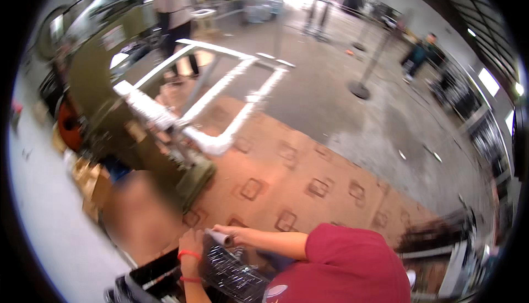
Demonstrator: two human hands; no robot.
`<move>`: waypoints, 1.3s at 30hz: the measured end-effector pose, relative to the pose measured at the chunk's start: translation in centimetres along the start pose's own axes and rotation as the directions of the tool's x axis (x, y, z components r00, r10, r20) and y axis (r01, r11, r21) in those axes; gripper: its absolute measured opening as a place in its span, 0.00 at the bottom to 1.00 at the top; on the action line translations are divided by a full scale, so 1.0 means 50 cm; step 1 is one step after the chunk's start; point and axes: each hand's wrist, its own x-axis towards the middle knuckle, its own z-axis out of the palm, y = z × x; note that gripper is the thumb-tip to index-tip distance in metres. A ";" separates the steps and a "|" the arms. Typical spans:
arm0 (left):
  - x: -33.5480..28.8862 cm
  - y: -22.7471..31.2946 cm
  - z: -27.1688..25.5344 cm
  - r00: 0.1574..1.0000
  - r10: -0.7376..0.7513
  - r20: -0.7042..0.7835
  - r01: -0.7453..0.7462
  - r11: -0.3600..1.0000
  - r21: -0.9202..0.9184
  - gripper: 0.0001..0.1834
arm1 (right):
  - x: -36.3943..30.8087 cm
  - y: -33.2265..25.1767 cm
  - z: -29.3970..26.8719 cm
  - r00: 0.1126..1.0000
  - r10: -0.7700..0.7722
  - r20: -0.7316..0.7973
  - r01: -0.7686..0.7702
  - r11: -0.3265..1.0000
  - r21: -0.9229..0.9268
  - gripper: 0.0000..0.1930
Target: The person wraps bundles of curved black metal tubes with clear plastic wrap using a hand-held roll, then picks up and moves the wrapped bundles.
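My right hand (236,234) is closed around a small roll of clear stretch film (219,238), whose cardboard core shows at the near end. Just left of it, my left hand (190,241), with red bands at the wrist, has its fingers bent beside the roll's far end. What those fingers grip is hidden. Shiny clear film (234,272) covers a dark bundle below my hands. Black framed parts (151,275) lie at its left, partly behind my left forearm.
A white-wrapped frame (212,143) stands ahead by an olive-green machine (91,77). Patterned brown sheeting (308,162) covers the floor. A round-based stand (359,90) is farther off. One person (173,5) stands far left; another (421,52) is far right. Cardboard (96,192) lies at left.
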 end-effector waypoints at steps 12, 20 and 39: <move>0.032 0.069 0.049 0.990 0.035 -0.139 -0.066 0.973 -0.220 0.14 | -0.121 -0.086 0.041 0.957 -0.133 -0.259 -0.012 0.869 -0.494 0.19; 0.057 0.061 0.069 0.993 0.040 -0.113 -0.060 0.983 -0.173 0.19 | -0.021 -0.120 0.020 0.931 -0.264 -0.253 0.196 0.945 -0.263 0.14; -0.093 -0.209 -0.051 0.937 -0.325 -0.127 0.189 0.779 -0.597 0.34 | 0.034 0.127 0.226 0.297 -0.717 0.630 0.141 -0.620 -0.772 0.19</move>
